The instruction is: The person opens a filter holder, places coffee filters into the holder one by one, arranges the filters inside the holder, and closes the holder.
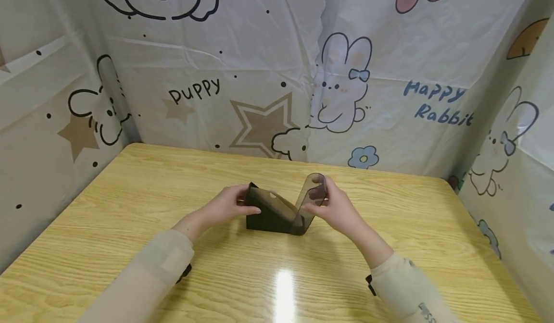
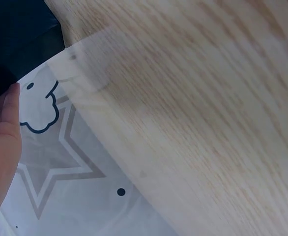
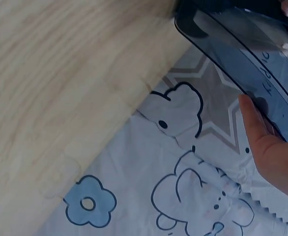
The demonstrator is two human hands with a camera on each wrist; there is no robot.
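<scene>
A black wedge-shaped box [image 1: 267,218] with a smoky see-through lid [image 1: 308,199] stands on the table in the head view. The lid is swung up and hinges at the box's low right end. My left hand [image 1: 225,203] grips the tall left end, thumb on the near side. On the right, my right hand [image 1: 339,208] holds the lid between thumb and fingers. The left wrist view catches only a corner of the dark box [image 2: 28,42] and part of the hand. In the right wrist view the lid [image 3: 222,56] slants past my fingers; the box's inside is mostly hidden.
The wood-grain table [image 1: 130,188] reaches back to a white printed cloth [image 1: 259,49] that hangs behind it and at both sides. A small dark object [image 1: 453,182] shows by the table's far right corner.
</scene>
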